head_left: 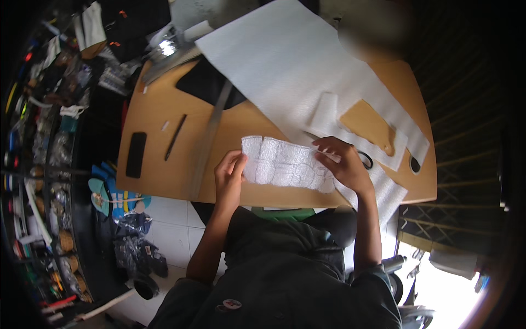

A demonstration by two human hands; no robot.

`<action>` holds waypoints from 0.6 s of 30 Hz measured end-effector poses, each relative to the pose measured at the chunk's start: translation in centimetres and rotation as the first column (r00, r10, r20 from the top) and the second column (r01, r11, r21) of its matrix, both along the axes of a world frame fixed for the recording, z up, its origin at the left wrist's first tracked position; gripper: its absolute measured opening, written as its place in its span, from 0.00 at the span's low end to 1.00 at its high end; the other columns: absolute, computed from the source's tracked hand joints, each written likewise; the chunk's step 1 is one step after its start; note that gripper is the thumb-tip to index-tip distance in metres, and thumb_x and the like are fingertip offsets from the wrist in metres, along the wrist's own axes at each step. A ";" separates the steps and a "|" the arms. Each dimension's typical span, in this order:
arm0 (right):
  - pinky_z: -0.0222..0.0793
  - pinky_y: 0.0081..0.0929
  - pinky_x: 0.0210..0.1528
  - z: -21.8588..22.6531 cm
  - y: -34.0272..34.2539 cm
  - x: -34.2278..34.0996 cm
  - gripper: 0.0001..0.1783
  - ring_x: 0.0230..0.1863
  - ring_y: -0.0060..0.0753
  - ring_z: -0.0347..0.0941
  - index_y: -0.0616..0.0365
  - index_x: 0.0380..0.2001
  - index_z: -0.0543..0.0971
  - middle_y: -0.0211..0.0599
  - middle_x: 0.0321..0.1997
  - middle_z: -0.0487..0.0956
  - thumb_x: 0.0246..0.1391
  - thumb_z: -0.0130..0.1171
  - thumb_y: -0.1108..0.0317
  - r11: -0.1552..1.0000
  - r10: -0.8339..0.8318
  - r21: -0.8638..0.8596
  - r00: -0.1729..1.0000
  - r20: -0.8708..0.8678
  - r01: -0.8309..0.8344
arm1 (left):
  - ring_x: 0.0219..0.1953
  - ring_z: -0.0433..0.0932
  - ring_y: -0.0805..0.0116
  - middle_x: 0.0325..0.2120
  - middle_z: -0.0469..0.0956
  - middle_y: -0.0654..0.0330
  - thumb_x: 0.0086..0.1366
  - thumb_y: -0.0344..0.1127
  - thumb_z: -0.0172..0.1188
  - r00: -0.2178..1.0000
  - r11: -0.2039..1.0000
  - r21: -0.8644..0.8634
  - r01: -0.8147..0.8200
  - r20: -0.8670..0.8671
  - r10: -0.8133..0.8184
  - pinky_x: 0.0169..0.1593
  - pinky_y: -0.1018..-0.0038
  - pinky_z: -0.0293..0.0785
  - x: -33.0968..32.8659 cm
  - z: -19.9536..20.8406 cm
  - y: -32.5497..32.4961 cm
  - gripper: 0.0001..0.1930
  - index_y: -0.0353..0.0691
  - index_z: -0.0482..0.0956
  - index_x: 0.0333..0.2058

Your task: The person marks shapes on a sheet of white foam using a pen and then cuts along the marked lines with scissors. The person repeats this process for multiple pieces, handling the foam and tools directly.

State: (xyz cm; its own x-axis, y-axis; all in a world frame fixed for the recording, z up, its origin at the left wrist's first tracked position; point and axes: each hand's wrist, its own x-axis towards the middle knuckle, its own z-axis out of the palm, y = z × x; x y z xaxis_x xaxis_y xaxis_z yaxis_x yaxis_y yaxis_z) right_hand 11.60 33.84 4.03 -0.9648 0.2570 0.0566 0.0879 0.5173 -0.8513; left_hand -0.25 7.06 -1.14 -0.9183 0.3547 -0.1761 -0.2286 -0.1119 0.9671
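As I see remotely, L hand [229, 171] & R hand [345, 164], fingers narrow, grip 1 white strip [285, 164] at ends; tbl [164, 183]: 1 phone [136, 155], 1 pen [175, 138], 1 tan piece [366, 126].

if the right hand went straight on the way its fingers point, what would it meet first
The wrinkled white piece that the right hand holds; beyond it, probably the large white sheet, though depth is unclear.

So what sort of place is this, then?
Probably a small craft workshop, though I can't tell the trade. A large white sheet spreads across the wooden table, a tan cut-out piece lies nearby, and crowded shelves stand at the left.
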 end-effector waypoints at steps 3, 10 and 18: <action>0.74 0.27 0.44 -0.4 0.0 0.2 0.16 0.41 0.27 0.78 0.63 0.51 0.79 0.38 0.46 0.82 0.64 0.61 0.65 0.985 -0.167 -0.059 0.980 -0.111 0.161 | 0.34 0.73 0.82 0.38 0.79 0.68 0.71 0.40 0.61 0.985 0.986 -0.001 -0.166 -0.045 0.165 0.33 0.82 0.68 -4.6 2.0 -2.1 0.13 0.39 0.79 0.48; 0.72 0.24 0.40 -2.5 -1.3 -0.7 0.17 0.37 0.25 0.77 0.66 0.50 0.79 0.38 0.42 0.82 0.68 0.57 0.61 0.970 -0.179 -0.180 0.981 -0.070 0.164 | 0.47 0.84 0.55 0.51 0.77 0.47 0.76 0.35 0.51 0.909 0.921 0.130 -0.368 -0.160 0.385 0.47 0.57 0.86 -12.2 5.6 -8.4 0.12 0.34 0.71 0.52; 0.73 0.24 0.41 -3.2 -6.2 -2.7 0.12 0.36 0.24 0.77 0.67 0.49 0.78 0.38 0.41 0.82 0.68 0.54 0.70 0.930 0.020 -0.368 1.000 0.004 -0.018 | 0.54 0.80 0.53 0.54 0.75 0.47 0.77 0.38 0.49 0.950 0.903 0.305 -0.302 0.013 0.313 0.55 0.52 0.81 -6.7 6.3 -5.4 0.13 0.38 0.67 0.54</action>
State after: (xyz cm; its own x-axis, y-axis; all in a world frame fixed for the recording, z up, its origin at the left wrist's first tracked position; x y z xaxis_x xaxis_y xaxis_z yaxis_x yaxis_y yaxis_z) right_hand 8.95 27.60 0.81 -0.9697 0.2400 -0.0454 0.0879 0.1695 -0.9816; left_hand -6.93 1.70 5.14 -0.9939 0.0847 -0.0710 -0.1021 -0.4565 0.8838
